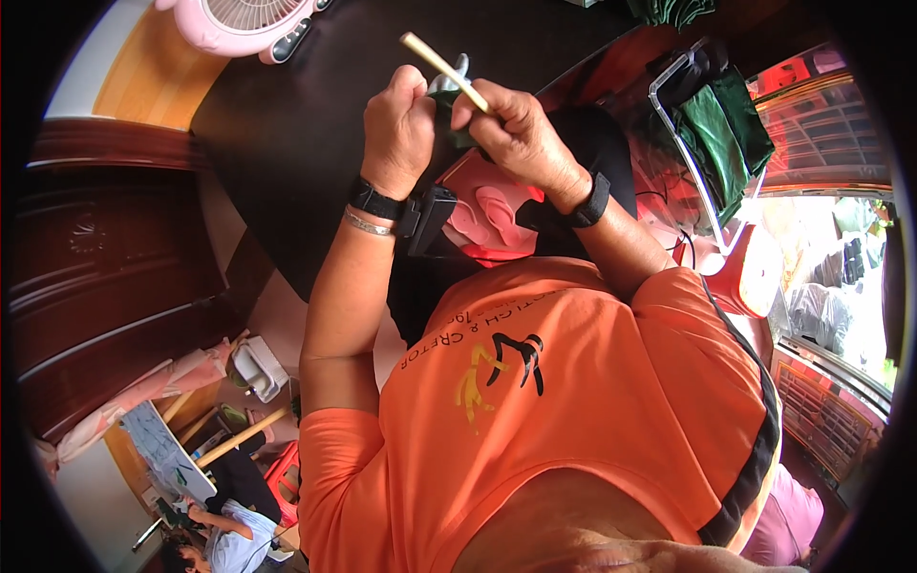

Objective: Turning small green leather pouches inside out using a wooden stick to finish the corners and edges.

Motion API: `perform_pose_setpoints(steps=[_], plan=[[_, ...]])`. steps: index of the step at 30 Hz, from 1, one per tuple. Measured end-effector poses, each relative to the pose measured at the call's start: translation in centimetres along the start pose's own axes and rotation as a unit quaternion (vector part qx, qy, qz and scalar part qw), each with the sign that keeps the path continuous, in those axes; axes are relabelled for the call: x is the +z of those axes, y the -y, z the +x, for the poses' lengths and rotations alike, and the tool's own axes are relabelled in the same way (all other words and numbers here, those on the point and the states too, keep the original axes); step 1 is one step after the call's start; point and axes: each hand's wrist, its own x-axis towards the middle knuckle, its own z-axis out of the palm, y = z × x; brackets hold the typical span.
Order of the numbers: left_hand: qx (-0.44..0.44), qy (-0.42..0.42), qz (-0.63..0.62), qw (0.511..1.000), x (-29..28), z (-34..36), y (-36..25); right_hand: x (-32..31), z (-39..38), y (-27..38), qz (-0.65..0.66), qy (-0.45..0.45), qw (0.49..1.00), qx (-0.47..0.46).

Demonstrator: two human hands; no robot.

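Note:
My right hand [516, 138] is closed around a pale wooden stick [435, 63], which points up and to the left across the dark table. Just left of it, my left hand [399, 134] is curled in a fist over the edge of a dark green cloth [453, 116]. This cloth hangs in the gap between both hands, partly hidden by the right fingers. A small whitish-grey piece [461, 72] shows behind the stick; its kind is unclear.
A black table [315, 134] lies beyond my hands, with a pink fan [244, 21] at far left. Green fabric [716, 143] hangs over a white-framed rack on the right. Pink slippers [492, 215] show below. Another person [239, 535] works at lower left.

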Motion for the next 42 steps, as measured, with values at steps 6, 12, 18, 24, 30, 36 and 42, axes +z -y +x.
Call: perform_pose_setpoints(steps=[6,12,18,24,30,36,42], plan=[[-0.119,0.095,-0.183,0.971,-1.8,0.5,0.1,-1.0,0.5,-0.3,0.207,-0.098,0.973,-0.002],[0.07,0.087,-0.169,0.979,-1.6,0.1,-2.4,-2.8,0.2,-0.1,0.458,-0.03,0.882,0.106],[-0.077,0.165,-0.362,0.914,-1.2,-1.4,-5.1,-4.1,0.2,0.8,0.497,0.011,0.843,0.203],[-0.141,0.145,-0.478,0.855,-0.7,-4.1,-5.6,-4.3,-0.2,1.6,0.413,-0.012,0.881,0.228],[-0.148,0.088,-0.531,0.83,-0.2,-7.0,-5.3,-3.1,-0.2,2.2,0.428,-0.011,0.871,0.239],[-0.136,0.036,-0.563,0.815,-0.5,-8.1,-4.3,-3.2,-2.6,4.1,0.157,-0.164,0.966,0.12],[-0.122,0.052,-0.619,0.774,-0.3,-9.5,-6.1,-0.4,-6.0,5.1,0.153,0.006,0.987,0.058]])
